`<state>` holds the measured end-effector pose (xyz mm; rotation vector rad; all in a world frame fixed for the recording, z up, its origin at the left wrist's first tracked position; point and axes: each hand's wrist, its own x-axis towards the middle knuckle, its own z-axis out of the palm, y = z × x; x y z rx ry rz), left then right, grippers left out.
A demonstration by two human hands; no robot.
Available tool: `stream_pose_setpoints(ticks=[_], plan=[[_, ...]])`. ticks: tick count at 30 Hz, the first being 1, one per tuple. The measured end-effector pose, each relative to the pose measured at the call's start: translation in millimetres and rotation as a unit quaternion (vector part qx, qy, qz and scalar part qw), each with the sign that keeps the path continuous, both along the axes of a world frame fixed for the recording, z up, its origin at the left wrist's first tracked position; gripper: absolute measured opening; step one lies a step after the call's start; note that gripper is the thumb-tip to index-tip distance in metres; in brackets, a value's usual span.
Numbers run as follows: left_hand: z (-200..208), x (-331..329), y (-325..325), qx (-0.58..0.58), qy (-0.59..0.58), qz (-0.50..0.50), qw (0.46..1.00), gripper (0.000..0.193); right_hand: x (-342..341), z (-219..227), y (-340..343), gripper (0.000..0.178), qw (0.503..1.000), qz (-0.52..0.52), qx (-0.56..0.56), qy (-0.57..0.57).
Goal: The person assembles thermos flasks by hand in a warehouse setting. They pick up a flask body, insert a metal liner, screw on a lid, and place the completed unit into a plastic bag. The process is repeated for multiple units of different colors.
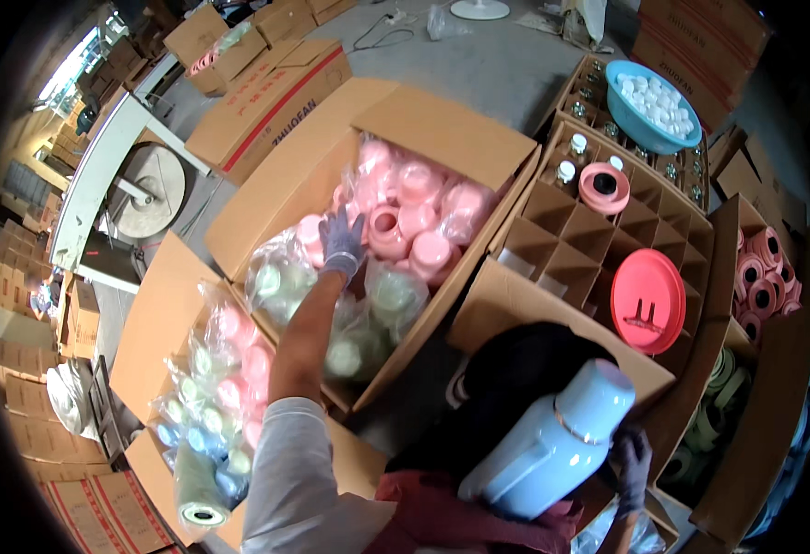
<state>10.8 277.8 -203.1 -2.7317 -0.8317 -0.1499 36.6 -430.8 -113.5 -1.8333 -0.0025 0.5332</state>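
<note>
My left hand (341, 244), in a grey glove, reaches into a large cardboard box (311, 175). Its fingers are spread over pink plastic parts (388, 231), some wrapped in clear film. Pale green wrapped parts (359, 355) lie in the same box, nearer to me. Across my lap a glossy light-blue vacuum flask (552, 443) leans with its cap end up and to the right. Beside the flask, just below its cap, is my right hand (632, 462) in a dark glove. Its fingers are bent and their tips partly hidden, so I cannot tell whether they grip the flask.
At left, an open box holds wrapped pink, green and blue parts (204, 439). To the right, a divided carton (552, 217) carries a red plate (647, 300) and a pink ring-shaped part (604, 188). Beyond it stands a blue basin (649, 129) of white caps. More part-filled boxes line the far right.
</note>
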Motion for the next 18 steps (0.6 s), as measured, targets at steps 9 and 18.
stream_pose_setpoints(ticks=[9, 18], plan=[[-38, 38, 83, -0.073, 0.064, -0.01, 0.995, 0.103, -30, -60, -23, 0.047, 0.989, -0.069, -0.083, 0.105], [21, 55, 135, -0.267, -0.126, -0.092, 0.951, 0.071, -8, -60, -20, 0.076, 0.984, -0.033, -0.114, 0.136]])
